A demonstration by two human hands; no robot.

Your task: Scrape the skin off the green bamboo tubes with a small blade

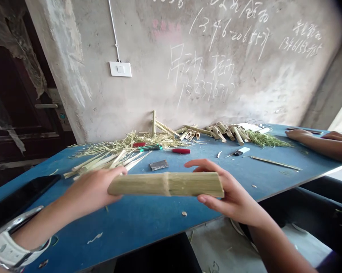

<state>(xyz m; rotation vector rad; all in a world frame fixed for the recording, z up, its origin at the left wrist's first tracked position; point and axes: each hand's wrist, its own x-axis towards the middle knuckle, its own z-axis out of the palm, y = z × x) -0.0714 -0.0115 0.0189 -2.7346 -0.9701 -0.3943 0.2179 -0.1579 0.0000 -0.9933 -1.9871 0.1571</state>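
Note:
A piece of bamboo [142,184], pale green with a node ring near its middle, is held level above the blue table [148,227]. My left hand [98,185] grips its left end, the fingers mostly hidden behind it. At the right end, my right hand [222,189] holds it with the thumb below and the fingers behind, the index finger stretched out. Just past the bamboo lie a grey block [158,165], a red-handled tool [181,151] and a green tool [151,148]. Split bamboo strips [102,163] lie beyond my left hand.
Shavings [131,140] and cut bamboo pieces [219,132] line the wall. A knife with a black and white handle [241,151] and a thin strip [276,163] lie at right. A black phone-like slab [22,197] is at left. Another person's arms [315,142] rest at far right.

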